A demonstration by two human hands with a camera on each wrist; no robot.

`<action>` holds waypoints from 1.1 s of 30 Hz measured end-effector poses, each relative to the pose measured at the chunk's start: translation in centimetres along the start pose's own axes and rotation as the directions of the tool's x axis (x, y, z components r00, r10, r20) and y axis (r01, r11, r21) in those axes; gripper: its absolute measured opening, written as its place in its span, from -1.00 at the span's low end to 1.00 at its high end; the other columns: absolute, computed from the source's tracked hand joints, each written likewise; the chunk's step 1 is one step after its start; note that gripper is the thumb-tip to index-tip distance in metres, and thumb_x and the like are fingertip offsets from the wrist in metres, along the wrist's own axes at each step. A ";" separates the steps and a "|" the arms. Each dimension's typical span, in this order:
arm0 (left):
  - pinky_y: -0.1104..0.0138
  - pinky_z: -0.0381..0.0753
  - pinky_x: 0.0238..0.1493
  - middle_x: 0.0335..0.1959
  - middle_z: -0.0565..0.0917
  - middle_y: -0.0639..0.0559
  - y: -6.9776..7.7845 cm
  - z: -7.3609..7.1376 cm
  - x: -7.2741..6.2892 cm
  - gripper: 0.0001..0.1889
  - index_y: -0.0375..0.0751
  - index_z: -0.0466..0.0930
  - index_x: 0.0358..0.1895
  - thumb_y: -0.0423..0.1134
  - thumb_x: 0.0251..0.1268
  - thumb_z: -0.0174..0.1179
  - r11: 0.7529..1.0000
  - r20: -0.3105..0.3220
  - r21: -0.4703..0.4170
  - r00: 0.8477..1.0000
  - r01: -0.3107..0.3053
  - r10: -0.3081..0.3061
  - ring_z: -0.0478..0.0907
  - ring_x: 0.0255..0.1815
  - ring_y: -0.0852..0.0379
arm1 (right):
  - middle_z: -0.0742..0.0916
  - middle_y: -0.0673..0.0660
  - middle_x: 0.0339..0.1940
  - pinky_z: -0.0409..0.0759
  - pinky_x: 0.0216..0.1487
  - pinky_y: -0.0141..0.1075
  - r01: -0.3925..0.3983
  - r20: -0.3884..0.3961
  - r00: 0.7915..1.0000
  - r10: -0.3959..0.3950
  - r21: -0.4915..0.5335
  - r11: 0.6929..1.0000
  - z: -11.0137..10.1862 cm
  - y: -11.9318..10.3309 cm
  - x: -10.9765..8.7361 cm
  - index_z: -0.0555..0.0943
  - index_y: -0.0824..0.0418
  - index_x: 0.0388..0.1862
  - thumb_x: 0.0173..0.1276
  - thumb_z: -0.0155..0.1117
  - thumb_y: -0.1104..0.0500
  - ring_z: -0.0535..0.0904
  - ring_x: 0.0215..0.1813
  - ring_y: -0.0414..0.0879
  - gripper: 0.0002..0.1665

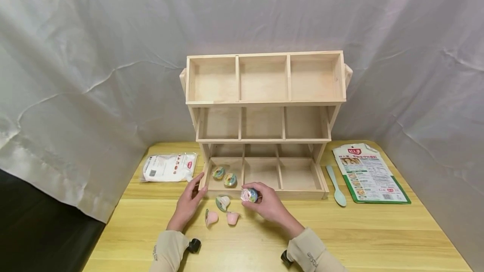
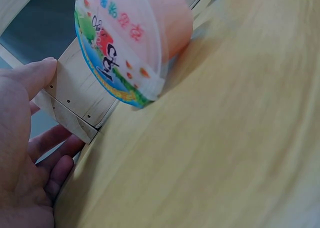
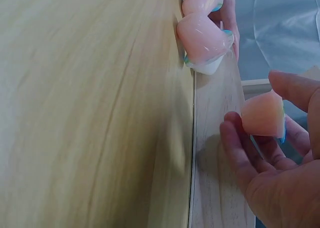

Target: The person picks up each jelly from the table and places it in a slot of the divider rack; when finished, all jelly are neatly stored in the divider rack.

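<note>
In the head view my right hand (image 1: 266, 202) pinches a jelly cup (image 1: 249, 195) at the front edge of the bottom tray; the right wrist view shows its pink cup (image 3: 262, 115) between thumb and fingers. My left hand (image 1: 188, 203) holds the front left corner of the three-tier wooden organizer (image 1: 264, 104), thumb on the front board (image 2: 80, 83) and fingers round the side. Two jelly cups (image 1: 230, 179) lie in the bottom left compartment. On the table before it are a whitish jelly cup (image 1: 223, 202) and two pink jelly cups, one left (image 1: 211, 217), one right (image 1: 232, 218).
A white plastic pouch (image 1: 170, 167) lies left of the organizer. To its right are a pale green spoon (image 1: 336, 188) and a green-and-white food packet (image 1: 370, 173). Grey cloth (image 1: 264, 11) hangs behind the wooden table (image 1: 378, 238).
</note>
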State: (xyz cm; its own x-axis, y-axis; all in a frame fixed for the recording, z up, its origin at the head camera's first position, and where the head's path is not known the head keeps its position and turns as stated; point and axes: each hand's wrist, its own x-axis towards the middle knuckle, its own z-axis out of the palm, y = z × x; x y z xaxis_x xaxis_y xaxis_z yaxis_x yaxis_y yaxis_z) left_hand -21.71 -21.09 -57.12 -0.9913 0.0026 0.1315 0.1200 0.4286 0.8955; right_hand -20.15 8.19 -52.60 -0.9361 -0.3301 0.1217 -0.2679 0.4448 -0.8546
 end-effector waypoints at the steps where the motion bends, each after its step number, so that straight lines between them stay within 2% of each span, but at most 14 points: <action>1: 0.26 0.55 0.18 0.38 0.53 -0.24 0.5 -0.1 -0.2 -0.41 -0.08 0.30 0.59 -0.16 0.58 0.18 1.000 0.003 -0.002 1.000 0.000 0.000 0.56 0.26 -0.16 | 0.73 0.10 0.02 0.59 -0.18 -0.43 0.004 0.000 1.000 -0.004 -0.004 1.000 0.0 0.1 0.0 0.68 0.16 0.22 0.27 0.57 0.18 0.59 -0.14 -0.15 -0.47; 6: 0.30 0.56 0.17 0.38 0.52 -0.29 3.0 -0.8 -0.9 -0.40 -0.20 0.29 0.59 -0.22 0.58 0.17 1.000 0.030 0.007 1.000 0.000 0.000 0.57 0.26 -0.16 | 0.74 0.09 0.01 0.62 -0.13 -0.43 0.019 -0.007 1.000 -0.019 -0.014 1.000 0.1 0.1 -0.1 0.69 0.14 0.20 0.27 0.58 0.17 0.61 -0.11 -0.15 -0.49; 9: 0.29 0.56 0.17 0.38 0.53 -0.28 3.3 -0.9 -1.1 -0.40 -0.18 0.29 0.59 -0.21 0.58 0.17 1.000 0.035 0.013 0.999 0.005 -0.006 0.57 0.26 -0.15 | 0.74 0.10 0.03 0.63 -0.11 -0.42 0.026 -0.018 0.999 -0.026 -0.015 1.000 0.0 0.0 -0.1 0.69 0.18 0.21 0.27 0.57 0.18 0.63 -0.10 -0.14 -0.48; 13: 0.28 0.57 0.17 0.37 0.53 -0.27 2.9 -0.8 -1.0 -0.40 -0.18 0.29 0.59 -0.20 0.59 0.17 1.000 0.033 0.016 0.999 0.002 -0.003 0.57 0.25 -0.16 | 0.74 0.13 0.07 0.66 -0.05 -0.39 0.034 -0.053 0.998 -0.035 -0.019 0.999 -0.2 -0.2 0.0 0.68 0.22 0.20 0.28 0.56 0.19 0.65 -0.05 -0.10 -0.49; 20: 0.24 0.56 0.20 0.38 0.54 -0.17 -1.0 0.1 0.3 -0.40 0.05 0.30 0.59 -0.06 0.58 0.18 1.000 -0.003 0.004 1.000 -0.003 0.003 0.58 0.25 -0.09 | 0.71 0.16 0.16 0.70 0.05 -0.29 0.008 -0.106 0.994 -0.011 -0.025 1.000 -0.9 -0.5 0.4 0.67 0.16 0.24 0.29 0.55 0.20 0.68 0.03 -0.06 -0.48; 21: 0.26 0.57 0.18 0.38 0.55 -0.16 -1.2 0.1 0.3 -0.40 0.06 0.31 0.59 -0.04 0.57 0.18 1.000 -0.001 0.004 1.000 -0.011 0.011 0.58 0.24 -0.08 | 0.71 0.16 0.17 0.70 0.06 -0.28 0.003 -0.111 0.994 -0.006 -0.024 1.000 -1.0 -0.5 0.5 0.67 0.14 0.24 0.29 0.55 0.20 0.68 0.02 -0.07 -0.48; 28: 0.25 0.55 0.21 0.41 0.52 -0.12 -1.3 0.0 0.3 -0.40 0.12 0.31 0.59 -0.02 0.57 0.18 1.000 0.003 -0.002 1.000 -0.002 0.002 0.56 0.28 -0.06 | 0.72 0.15 0.19 0.69 0.06 -0.26 -0.015 -0.119 0.993 0.015 0.004 1.000 -1.3 -0.4 0.6 0.67 0.12 0.26 0.29 0.54 0.21 0.66 0.01 -0.09 -0.46; 33: 0.23 0.55 0.21 0.42 0.50 -0.20 0.0 0.0 -0.1 -0.41 0.00 0.30 0.59 -0.11 0.59 0.17 1.000 0.000 0.001 1.000 0.006 -0.006 0.55 0.29 -0.15 | 0.72 0.16 0.20 0.69 0.06 -0.27 -0.017 -0.125 0.992 0.015 -0.013 1.000 -1.5 -0.3 0.8 0.66 0.15 0.27 0.30 0.54 0.20 0.67 0.03 -0.07 -0.45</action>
State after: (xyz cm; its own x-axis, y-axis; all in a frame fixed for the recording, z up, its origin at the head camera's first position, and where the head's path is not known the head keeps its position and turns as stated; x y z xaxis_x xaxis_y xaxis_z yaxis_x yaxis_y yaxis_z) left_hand -21.65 -21.09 -57.15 -0.9920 0.0001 0.1265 0.1143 0.4292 0.8960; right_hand -21.15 8.99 -51.48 -0.9611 -0.2165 0.1712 -0.2553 0.4610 -0.8499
